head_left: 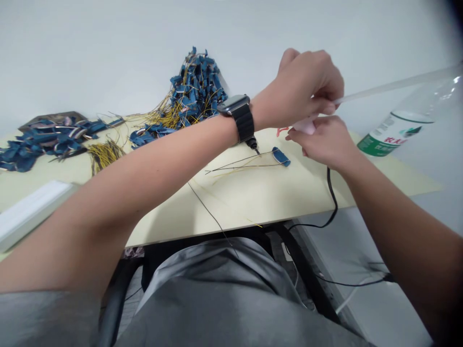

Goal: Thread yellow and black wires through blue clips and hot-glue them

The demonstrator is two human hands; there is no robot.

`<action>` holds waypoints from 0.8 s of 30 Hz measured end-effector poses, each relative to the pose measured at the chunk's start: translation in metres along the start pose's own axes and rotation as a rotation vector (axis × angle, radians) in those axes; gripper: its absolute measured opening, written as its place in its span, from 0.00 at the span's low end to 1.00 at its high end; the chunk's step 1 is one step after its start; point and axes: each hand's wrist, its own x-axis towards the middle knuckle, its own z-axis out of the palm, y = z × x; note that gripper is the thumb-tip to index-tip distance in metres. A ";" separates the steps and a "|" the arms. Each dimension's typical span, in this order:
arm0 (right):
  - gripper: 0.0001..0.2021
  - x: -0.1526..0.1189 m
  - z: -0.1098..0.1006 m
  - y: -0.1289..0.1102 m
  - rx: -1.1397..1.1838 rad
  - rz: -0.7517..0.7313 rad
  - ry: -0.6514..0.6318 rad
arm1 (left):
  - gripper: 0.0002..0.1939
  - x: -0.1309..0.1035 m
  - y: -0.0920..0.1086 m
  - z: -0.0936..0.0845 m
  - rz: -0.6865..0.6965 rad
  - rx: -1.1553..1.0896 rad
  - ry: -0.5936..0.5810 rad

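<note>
My left hand (313, 79), with a black watch (237, 108) on its wrist, is closed on a long translucent stick (394, 86) that looks like a glue stick. The stick reaches out to the right edge. Just below, my right hand (325, 140) is closed round a pale pink tool (306, 126), apparently a glue gun, mostly hidden by the fingers. A black cord (331, 193) hangs beneath that hand. On the table beside the hands lies a small blue piece (281, 156) with two thin wires. Near it a black pointed tool tip (253, 143) shows under my left forearm.
A tall heap of blue pieces with yellow wires (197, 86) stands at the back. More blue pieces (50, 140) lie at the left, beyond a white box (34, 207). A water bottle (394, 130) stands at the right. The yellowish tabletop (289, 202) ends before my lap.
</note>
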 end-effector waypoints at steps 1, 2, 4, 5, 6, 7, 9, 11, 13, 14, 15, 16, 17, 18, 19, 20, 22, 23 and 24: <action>0.18 -0.001 0.000 -0.001 -0.002 0.024 -0.006 | 0.17 0.001 0.002 0.001 -0.029 0.049 0.011; 0.20 -0.002 -0.001 -0.003 -0.001 0.049 -0.016 | 0.18 0.002 0.005 0.003 -0.064 0.101 0.006; 0.21 -0.004 -0.004 -0.007 0.006 0.080 -0.027 | 0.20 0.006 0.008 0.006 -0.123 0.185 -0.029; 0.21 -0.004 -0.005 -0.009 0.016 0.084 -0.034 | 0.20 0.007 0.009 0.008 -0.134 0.212 -0.036; 0.21 -0.005 -0.006 -0.009 0.027 0.085 -0.036 | 0.21 0.008 0.009 0.010 -0.132 0.232 -0.028; 0.21 -0.005 -0.006 -0.010 0.037 0.088 -0.034 | 0.21 0.009 0.009 0.010 -0.121 0.243 -0.008; 0.21 -0.007 -0.006 -0.009 0.053 0.096 -0.028 | 0.22 0.008 0.009 0.009 -0.106 0.225 -0.007; 0.21 -0.008 -0.006 -0.009 0.068 0.109 -0.031 | 0.21 0.006 0.009 0.005 -0.107 0.201 -0.030; 0.22 -0.010 -0.006 -0.010 0.081 0.115 -0.039 | 0.21 0.003 0.010 0.002 -0.098 0.197 -0.049; 0.23 -0.011 -0.006 -0.010 0.084 0.116 -0.042 | 0.21 0.003 0.010 0.001 -0.090 0.197 -0.056; 0.23 -0.011 -0.006 -0.011 0.084 0.117 -0.042 | 0.21 0.002 0.010 0.001 -0.083 0.203 -0.054; 0.23 -0.012 -0.007 -0.012 0.081 0.116 -0.044 | 0.20 0.003 0.009 0.001 -0.080 0.209 -0.050; 0.23 -0.012 -0.006 -0.013 0.077 0.116 -0.037 | 0.19 0.003 0.009 0.002 -0.080 0.218 -0.045; 0.23 -0.012 -0.006 -0.013 0.073 0.118 -0.029 | 0.19 0.004 0.009 0.003 -0.084 0.231 -0.037; 0.22 -0.011 -0.006 -0.014 0.073 0.121 -0.020 | 0.19 0.005 0.010 0.004 -0.098 0.243 -0.041; 0.22 -0.011 -0.005 -0.014 0.075 0.122 -0.015 | 0.19 0.005 0.010 0.004 -0.113 0.252 -0.043; 0.22 -0.011 -0.005 -0.014 0.079 0.123 -0.011 | 0.19 0.005 0.013 0.002 -0.123 0.246 -0.069; 0.22 -0.011 -0.005 -0.014 0.088 0.119 -0.022 | 0.19 0.004 0.013 0.000 -0.125 0.242 -0.077; 0.23 -0.011 -0.005 -0.013 0.108 0.110 -0.055 | 0.20 0.003 0.014 -0.002 -0.127 0.240 -0.082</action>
